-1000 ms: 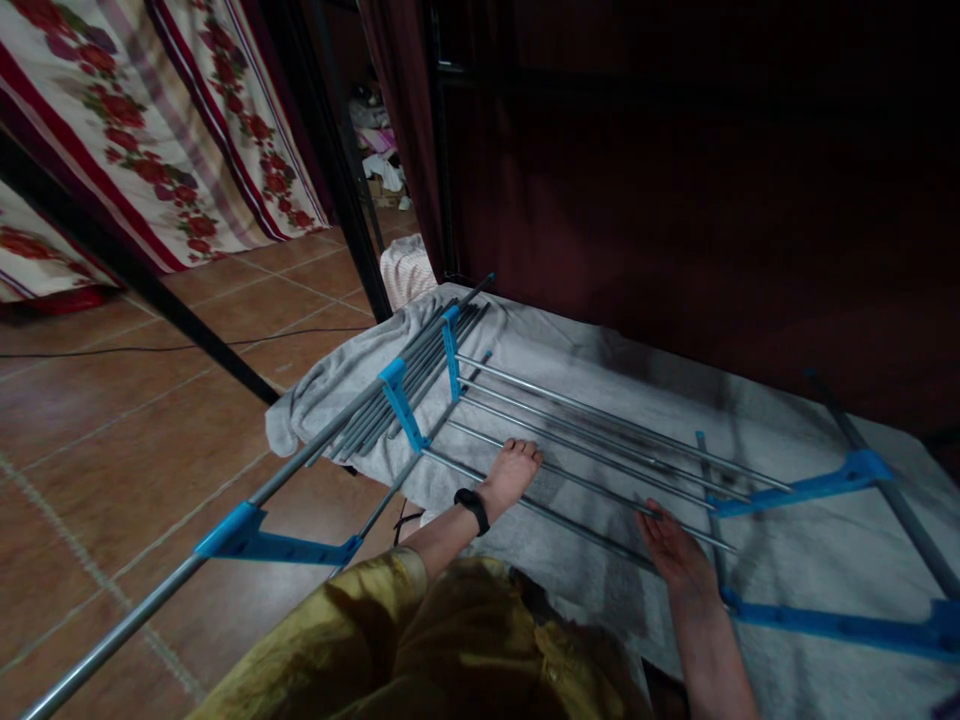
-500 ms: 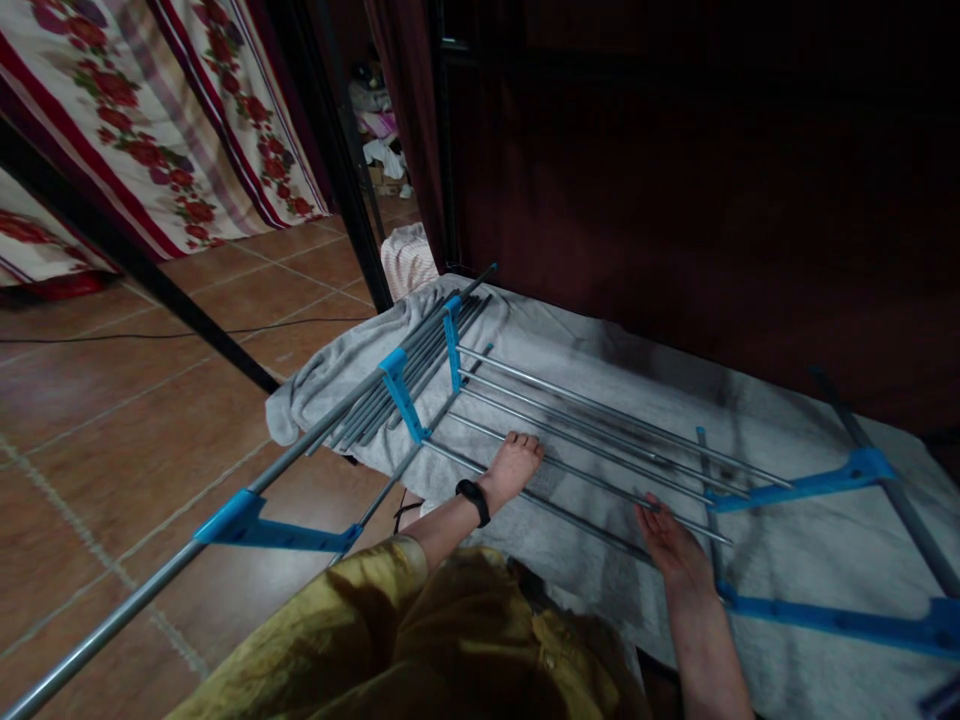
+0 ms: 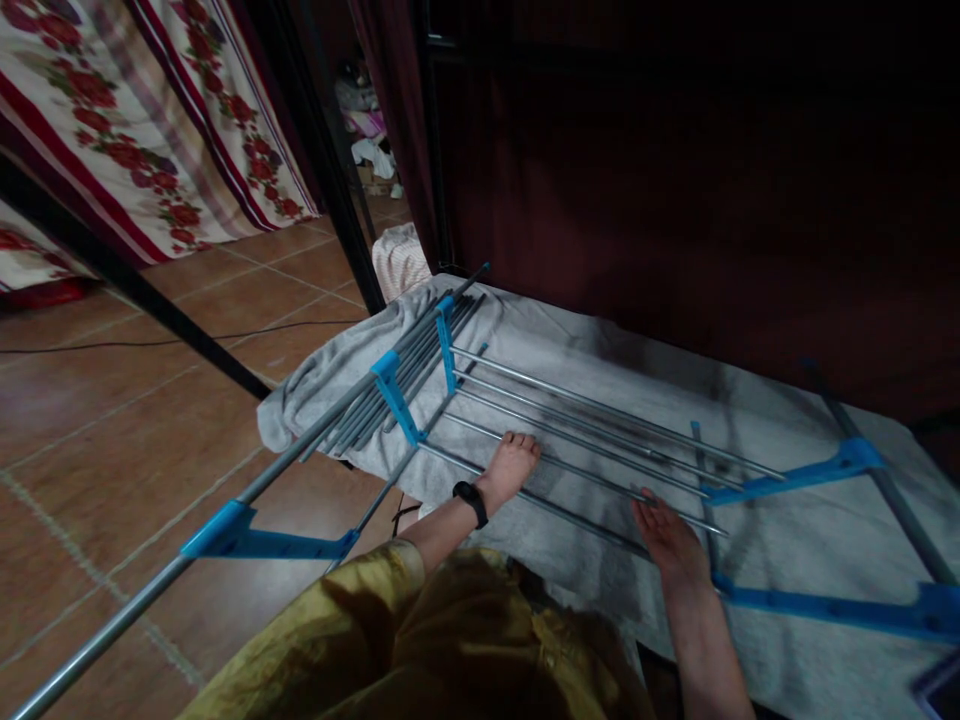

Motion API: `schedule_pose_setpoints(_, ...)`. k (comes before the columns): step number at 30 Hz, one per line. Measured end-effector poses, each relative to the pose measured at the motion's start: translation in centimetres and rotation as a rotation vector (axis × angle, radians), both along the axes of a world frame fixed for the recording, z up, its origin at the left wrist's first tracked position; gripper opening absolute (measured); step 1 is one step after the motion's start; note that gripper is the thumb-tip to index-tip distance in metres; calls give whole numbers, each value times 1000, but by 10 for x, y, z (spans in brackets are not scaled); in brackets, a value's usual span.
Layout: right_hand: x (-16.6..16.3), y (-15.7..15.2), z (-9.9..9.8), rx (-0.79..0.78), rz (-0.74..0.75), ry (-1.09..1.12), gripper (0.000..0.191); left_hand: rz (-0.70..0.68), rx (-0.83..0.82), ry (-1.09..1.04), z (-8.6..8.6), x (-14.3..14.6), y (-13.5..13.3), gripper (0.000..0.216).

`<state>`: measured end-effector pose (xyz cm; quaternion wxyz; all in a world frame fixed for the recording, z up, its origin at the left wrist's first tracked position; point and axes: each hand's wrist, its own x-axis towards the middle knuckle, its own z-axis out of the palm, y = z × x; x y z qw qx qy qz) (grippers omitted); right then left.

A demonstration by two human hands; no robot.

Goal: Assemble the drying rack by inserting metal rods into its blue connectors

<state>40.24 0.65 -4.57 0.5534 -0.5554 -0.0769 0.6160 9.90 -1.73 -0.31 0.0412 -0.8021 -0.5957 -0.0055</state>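
Note:
My left hand, a black band on its wrist, is closed around a thin metal rod. Palm up, my right hand curls its fingers around the same rod near its right end. Several parallel rods run across a rack frame between blue plastic brackets at the left and a blue bracket at the right. The held rod's right end juts free, apart from the right-hand brackets. A lower blue bracket lies beyond my right wrist.
Loose grey tubes lie bundled on a grey blanket at the left. A long tube reaches out over the tiled floor. Dark panels stand behind; a black bar slants at the left.
The view has shifted slightly, so the scene sits a little further left. Both hands keep their hold on the rod, with no clear movement along it.

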Motion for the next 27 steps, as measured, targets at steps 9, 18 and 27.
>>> schedule_pose_setpoints(9,1,-1,-7,50,-27,41,20,-6,26,-16,-3,-2,1,17)
schedule_pose_setpoints(18,-3,-1,-2,24,-33,46,14,6,5,-17,1,-2,0,19)
schedule_pose_setpoints(27,-5,-3,-3,72,-27,30,17,19,21,-14,-2,-4,1,19)
